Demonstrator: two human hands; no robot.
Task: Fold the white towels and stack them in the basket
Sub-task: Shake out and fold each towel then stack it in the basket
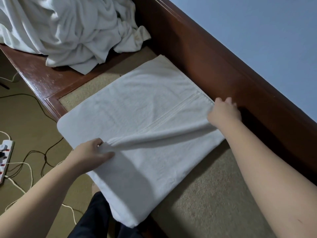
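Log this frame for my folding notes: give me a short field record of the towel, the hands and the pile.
towel in work: white towel, spread flat on the tan-topped wooden bench
left hand: pinches the near fold edge
right hand: grips the far end of the same edge
raised part: a ridge between both hands
unfolded pile: heaped at the bench's far end
basket: not in view

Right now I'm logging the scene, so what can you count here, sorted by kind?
Flat towel being folded: 1
Heap of unfolded white towels: 1 (number of towels inside cannot be told)
Hands: 2, left hand and right hand, each with a grip on the towel's edge
Power strip: 1
Total: 5
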